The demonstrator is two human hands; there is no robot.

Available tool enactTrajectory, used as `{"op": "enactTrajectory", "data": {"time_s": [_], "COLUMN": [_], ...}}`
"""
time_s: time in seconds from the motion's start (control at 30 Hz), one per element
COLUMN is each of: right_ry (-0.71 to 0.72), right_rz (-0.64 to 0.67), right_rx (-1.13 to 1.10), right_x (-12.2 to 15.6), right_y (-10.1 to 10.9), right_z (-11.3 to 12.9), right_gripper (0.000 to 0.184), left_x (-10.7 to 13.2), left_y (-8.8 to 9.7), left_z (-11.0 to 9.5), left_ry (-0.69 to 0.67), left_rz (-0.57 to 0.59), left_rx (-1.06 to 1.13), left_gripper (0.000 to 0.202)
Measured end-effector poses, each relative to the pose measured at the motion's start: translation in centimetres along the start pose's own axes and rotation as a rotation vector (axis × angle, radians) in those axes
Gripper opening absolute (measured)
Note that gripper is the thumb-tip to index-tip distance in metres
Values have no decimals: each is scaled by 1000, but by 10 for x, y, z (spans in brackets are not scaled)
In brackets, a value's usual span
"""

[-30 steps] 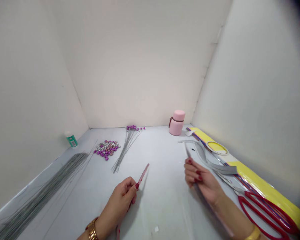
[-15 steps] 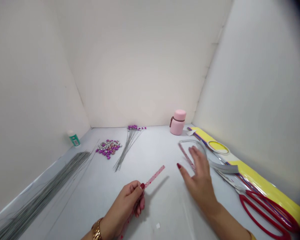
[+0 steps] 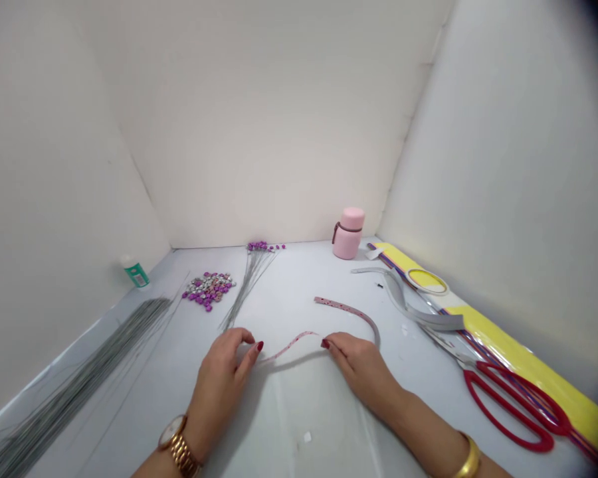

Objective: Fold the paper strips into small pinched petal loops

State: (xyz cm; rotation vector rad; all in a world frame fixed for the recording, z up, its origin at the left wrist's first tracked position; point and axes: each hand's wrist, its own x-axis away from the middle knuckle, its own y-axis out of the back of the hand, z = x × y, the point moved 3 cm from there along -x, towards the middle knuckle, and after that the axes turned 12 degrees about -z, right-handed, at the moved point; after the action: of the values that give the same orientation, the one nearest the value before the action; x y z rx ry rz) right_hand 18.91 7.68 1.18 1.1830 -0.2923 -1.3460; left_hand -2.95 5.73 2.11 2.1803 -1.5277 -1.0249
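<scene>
Bright, soft, even light fills the white walls (image 3: 259,119), with no harsh glare; a faint shadow lies below the pink strip (image 3: 289,344) on the surface (image 3: 303,299). Wide-angle distortion bends the frame's edges, and the upper right corner fades to dark blur.

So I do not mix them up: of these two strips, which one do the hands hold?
The pink dotted strip, pinched between the left hand and right hand. The grey strip lies apart on the right, untouched.
</scene>
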Motion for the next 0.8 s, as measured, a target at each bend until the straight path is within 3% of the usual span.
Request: {"op": "enactTrajectory", "data": {"time_s": [0.07, 0.2, 0.27, 0.37, 0.53, 0.7, 0.8], "right_ry": [10, -26, -78, -64, 116, 283, 287], "right_rz": [29, 13, -39, -66, -36, -143, -160], "right_rx": [6, 90, 153, 186, 122, 117, 151], "right_x": [0, -5, -8, -7, 4, 9, 5], "right_y": [-3, 2, 8, 11, -2, -7, -6], "right_z": [1, -14, -24, -20, 21, 31, 25], "right_gripper": [25, 26, 28, 26, 23, 25, 24], "left_x": [5, 21, 25, 26, 31, 28, 26], "left_y": [-1, -17, -20, -15, -13, -18, -18], "left_z": [-4, -12, -14, -18, -25, -16, -12], "left_ry": [-173, -326, -339, -363, -519, -516, -522], "left_rz": [-27, 221, 266, 165, 22, 21, 51], "left_rx": [-33, -58, -79, -87, -117, -159, -165], "left_gripper": [21, 25, 22, 29, 49, 29, 25]}}
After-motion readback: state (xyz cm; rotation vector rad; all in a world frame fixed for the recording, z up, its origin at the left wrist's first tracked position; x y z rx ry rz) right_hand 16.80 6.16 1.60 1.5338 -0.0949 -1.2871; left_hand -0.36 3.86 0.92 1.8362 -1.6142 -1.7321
